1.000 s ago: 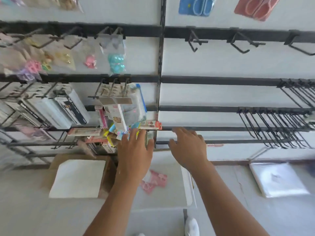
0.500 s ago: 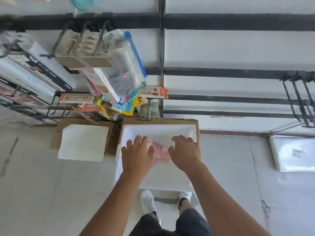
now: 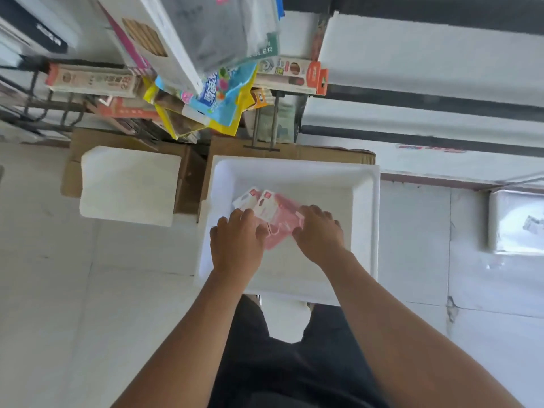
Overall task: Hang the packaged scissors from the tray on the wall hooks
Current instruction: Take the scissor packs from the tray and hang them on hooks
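Pink packaged scissors (image 3: pixel 276 222) lie in the white foam tray (image 3: pixel 365 231), cards fanned | left hand (image 3: pixel 238 245) and right hand (image 3: pixel 319 234) press fingertips on the packs, apparently gathering them, no closed grip seen | beyond: brown cardboard box (image 3: pixel 323 151), crowded hanging stationery packs (image 3: pixel 217 92) overhang the tray, likely obstructing the lift.

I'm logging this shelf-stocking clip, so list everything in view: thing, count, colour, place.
Packaged scissors: at least two, pink, in the tray under both hands.
Tray: one, white, on a cardboard box.
Cardboard box: one, brown, below the wall.
Foam slab: one, white, on cardboard, left of the tray.
Hanging packets: several, mixed colours, top left.
Plastic-wrapped bundle: one, whitish, floor, right.
Left hand: on the packs.
Right hand: on the packs.
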The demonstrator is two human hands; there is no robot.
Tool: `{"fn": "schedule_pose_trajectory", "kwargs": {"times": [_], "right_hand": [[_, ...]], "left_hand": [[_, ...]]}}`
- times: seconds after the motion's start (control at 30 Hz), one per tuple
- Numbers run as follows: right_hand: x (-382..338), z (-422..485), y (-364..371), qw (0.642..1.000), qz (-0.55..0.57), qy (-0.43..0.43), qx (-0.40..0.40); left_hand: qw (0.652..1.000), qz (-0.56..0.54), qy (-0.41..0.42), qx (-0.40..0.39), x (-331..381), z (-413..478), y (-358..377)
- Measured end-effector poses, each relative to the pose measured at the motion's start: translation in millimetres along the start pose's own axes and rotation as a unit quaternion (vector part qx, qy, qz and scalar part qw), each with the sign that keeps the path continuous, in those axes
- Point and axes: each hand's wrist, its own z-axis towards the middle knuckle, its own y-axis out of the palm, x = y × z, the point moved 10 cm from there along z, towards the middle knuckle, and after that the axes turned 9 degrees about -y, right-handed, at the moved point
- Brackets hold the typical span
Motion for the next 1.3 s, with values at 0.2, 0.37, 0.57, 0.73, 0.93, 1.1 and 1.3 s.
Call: {"fn": "schedule_pose_trajectory", "kwargs": {"times": [0.2,0.37,0.57,0.73,0.93,1.1,1.3], "right_hand": [[8,35,37,0.998,-0.056,0.005,-0.006],[13,49,54,0.995,-0.098,0.013,0.005],[28,47,37,0.992,-0.111,0.039,0.044],[45,35,35,0.996,-0.054,0.057,0.049],[65,29,33,0.990,0.068,0.100,0.069],[83,18,39,0.986,0.078,0.135,0.058],[65,13,59,0.993,-0.063,0.098,0.031]], "left_hand": [[0.998,-0.050,-0.018,-0.015,-11,11,21],[0.997,-0.053,-0.048,-0.021,-22,21,38],[0.990,-0.087,-0.101,-0.042,-29,36,57],[0.975,-0.134,-0.158,-0.076,-31,40,76],[0.945,-0.205,-0.230,-0.109,-37,41,98],[0.880,-0.320,-0.330,-0.118,-44,39,118],[0.858,-0.333,-0.374,-0.111,-43,45,127]]}}
